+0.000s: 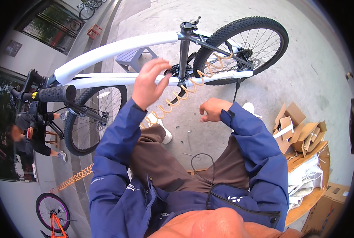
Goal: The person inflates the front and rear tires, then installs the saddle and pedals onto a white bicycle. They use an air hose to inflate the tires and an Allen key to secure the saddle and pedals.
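A bicycle, its frame tubes wrapped in white foam sleeves [120, 49], stands across the view in front of me. My left hand [151, 81] is raised with fingers apart before the lower sleeve and left of the crank area; contact with the bicycle cannot be told. My right hand [214, 110] hangs below the rear part, fingers curled and nothing visible in it. An orange coiled air hose [178, 99] stretches from near the rear wheel [241, 50] down past my left hand. The seat tube [184, 56] has an open-topped clamp and no saddle. The handlebar grip [58, 93] is at left.
A grey plastic stool [132, 58] stands behind the bicycle. Torn cardboard [302, 134] and white packing [306, 178] lie on a wooden table [324, 181] at right. Small parts and a thin rod [189, 141] lie on the floor. A person [31, 134] sits at left near steps.
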A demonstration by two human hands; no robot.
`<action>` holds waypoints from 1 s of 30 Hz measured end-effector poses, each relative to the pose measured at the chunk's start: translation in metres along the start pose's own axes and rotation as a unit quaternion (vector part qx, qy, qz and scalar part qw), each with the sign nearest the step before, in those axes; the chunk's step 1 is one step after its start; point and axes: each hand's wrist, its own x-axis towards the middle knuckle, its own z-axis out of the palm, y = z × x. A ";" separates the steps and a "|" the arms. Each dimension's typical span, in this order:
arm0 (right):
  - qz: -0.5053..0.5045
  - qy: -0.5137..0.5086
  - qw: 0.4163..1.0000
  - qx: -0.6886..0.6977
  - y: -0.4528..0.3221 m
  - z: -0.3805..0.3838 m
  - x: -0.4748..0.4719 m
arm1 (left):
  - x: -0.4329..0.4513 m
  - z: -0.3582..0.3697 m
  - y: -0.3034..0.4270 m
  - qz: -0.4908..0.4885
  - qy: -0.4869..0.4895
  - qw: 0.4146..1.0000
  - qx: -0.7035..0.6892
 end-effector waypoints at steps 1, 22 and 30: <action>0.004 0.003 1.000 0.001 0.000 -0.002 -0.001 | -0.015 0.005 0.000 -0.019 0.004 1.000 -0.011; 0.072 -0.003 0.996 0.053 0.025 -0.020 -0.015 | -0.135 0.036 0.004 -0.203 -0.554 0.796 -0.138; 0.083 -0.023 0.995 0.053 0.025 -0.024 -0.014 | -0.134 0.027 0.011 -0.191 -0.509 0.828 -0.137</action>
